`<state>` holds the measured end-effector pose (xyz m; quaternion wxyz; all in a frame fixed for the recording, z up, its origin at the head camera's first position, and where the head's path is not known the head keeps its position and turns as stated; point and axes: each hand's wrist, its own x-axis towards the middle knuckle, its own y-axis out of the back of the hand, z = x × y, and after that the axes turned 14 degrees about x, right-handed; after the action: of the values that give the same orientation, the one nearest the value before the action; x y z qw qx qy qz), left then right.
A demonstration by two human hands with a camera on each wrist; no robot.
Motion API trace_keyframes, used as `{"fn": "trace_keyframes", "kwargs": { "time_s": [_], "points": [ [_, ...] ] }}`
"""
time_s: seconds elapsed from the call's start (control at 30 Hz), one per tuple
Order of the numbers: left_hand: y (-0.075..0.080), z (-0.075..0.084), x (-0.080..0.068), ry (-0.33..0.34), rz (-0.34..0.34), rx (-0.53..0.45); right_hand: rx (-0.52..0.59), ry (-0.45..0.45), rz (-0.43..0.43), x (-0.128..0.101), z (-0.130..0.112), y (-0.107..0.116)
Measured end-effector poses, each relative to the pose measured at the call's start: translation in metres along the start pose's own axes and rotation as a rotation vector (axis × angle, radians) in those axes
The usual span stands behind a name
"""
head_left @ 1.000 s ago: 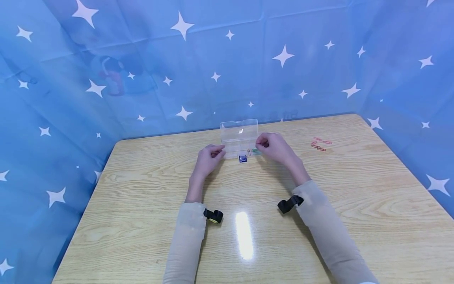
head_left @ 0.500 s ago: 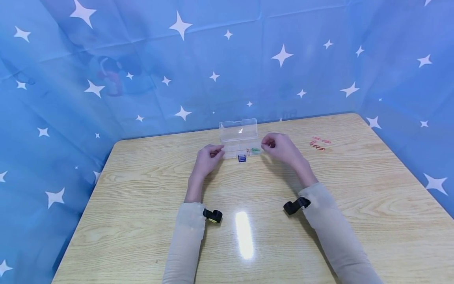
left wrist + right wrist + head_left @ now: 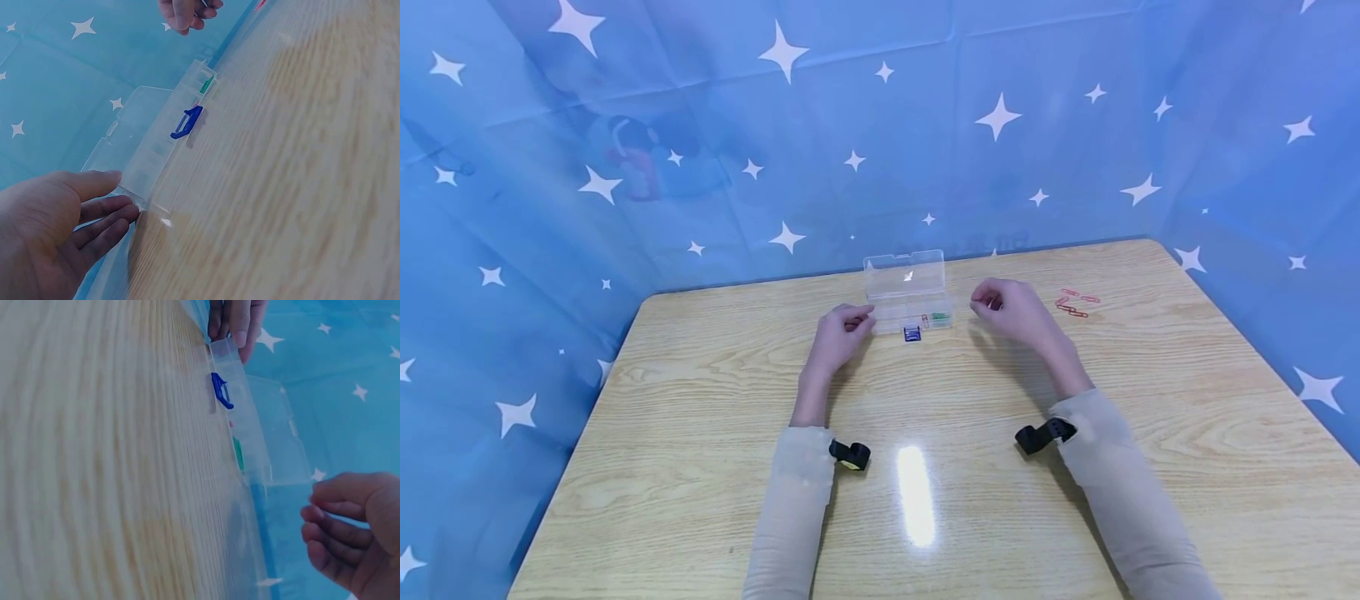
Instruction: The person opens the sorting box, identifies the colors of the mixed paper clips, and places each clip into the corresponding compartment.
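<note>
A clear plastic compartment box (image 3: 891, 321) stands with its lid (image 3: 904, 273) raised. At its front wall is a blue clasp (image 3: 912, 334). Green pieces (image 3: 939, 317) lie in the right-end compartment, and a small red paper clip (image 3: 925, 320) lies just left of them. My left hand (image 3: 838, 337) is at the box's left end, its relaxed fingertips touching the corner in the left wrist view. My right hand (image 3: 1015, 308) hovers to the right of the box, fingers loosely bent, with nothing visible between thumb and fingers in the right wrist view.
Several red and pink paper clips (image 3: 1072, 303) lie loose on the wooden table (image 3: 715, 417), right of my right hand. Behind the table hangs a blue curtain with white stars (image 3: 700, 125). Both wrists carry black cameras.
My right hand has moved right, away from over the box's right end, and the green pieces there now show fully. The left hand and the box have stayed in place.
</note>
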<state>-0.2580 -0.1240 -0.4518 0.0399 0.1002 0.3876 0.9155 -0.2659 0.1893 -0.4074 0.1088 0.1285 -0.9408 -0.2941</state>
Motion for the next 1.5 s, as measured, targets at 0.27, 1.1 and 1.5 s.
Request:
{"fn": "trace_keyframes", "kwargs": {
  "time_s": [0.27, 1.1, 1.5],
  "points": [
    [0.0, 0.001, -0.001, 0.003, -0.001, -0.007, 0.002, -0.016, 0.012, -0.005, 0.006, 0.01],
    [0.0, 0.001, 0.001, 0.001, 0.011, 0.002, -0.008, -0.047, 0.095, -0.025, 0.026, 0.052],
    [0.0, 0.002, 0.0, -0.003, 0.015, -0.001, -0.025, -0.072, 0.125, -0.036, 0.045, 0.072]
  ]
}}
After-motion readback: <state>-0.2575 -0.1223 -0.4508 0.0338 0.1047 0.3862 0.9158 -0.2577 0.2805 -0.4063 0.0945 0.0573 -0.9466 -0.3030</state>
